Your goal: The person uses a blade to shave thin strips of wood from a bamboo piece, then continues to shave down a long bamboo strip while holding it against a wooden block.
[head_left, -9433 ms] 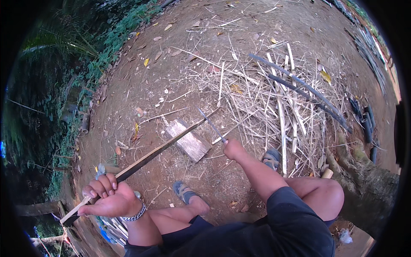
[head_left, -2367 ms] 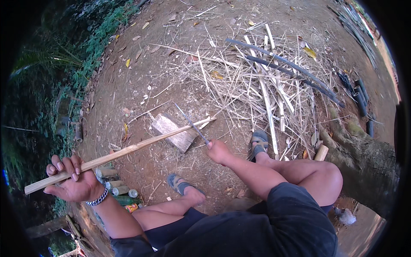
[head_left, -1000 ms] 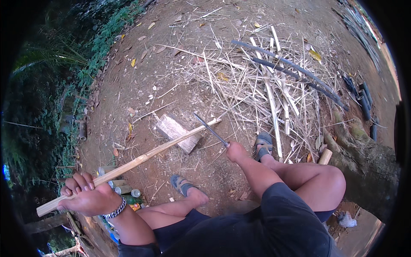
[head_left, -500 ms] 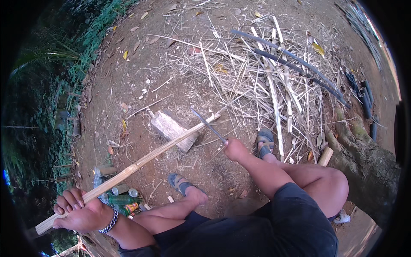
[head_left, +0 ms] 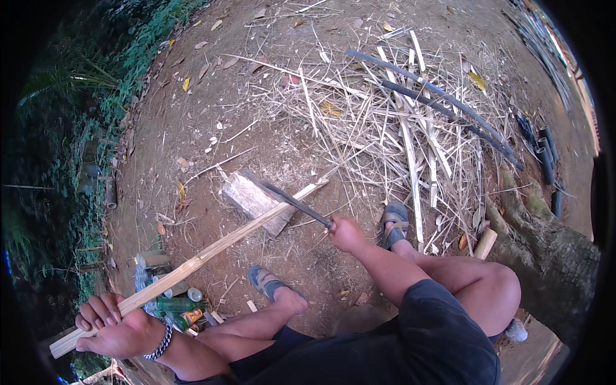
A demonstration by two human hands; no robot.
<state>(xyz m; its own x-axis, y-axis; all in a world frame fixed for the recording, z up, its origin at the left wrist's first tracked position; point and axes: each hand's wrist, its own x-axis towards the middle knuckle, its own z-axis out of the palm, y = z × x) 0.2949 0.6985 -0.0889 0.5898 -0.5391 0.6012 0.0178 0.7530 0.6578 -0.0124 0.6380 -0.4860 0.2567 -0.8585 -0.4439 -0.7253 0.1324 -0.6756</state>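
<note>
A long pale split bamboo strip slants across the view from lower left to the middle. My left hand, with a chain bracelet at the wrist, is wrapped round its near end. The far part rests over a short split wood block on the ground. My right hand is closed round the handle of a long dark-bladed knife. Its blade crosses the strip near the strip's far end, beside the block. Whether the edge touches the strip I cannot tell.
A heap of thin shavings and strips covers the ground ahead, with two dark poles on top. Glass bottles lie at lower left. A tree root rises at right, near dark tube pieces. My sandalled feet flank the work.
The knife has moved left and back along the strip toward the block, its blade now lying flatter across. My left hand and the strip's near end have shifted slightly left and down.
</note>
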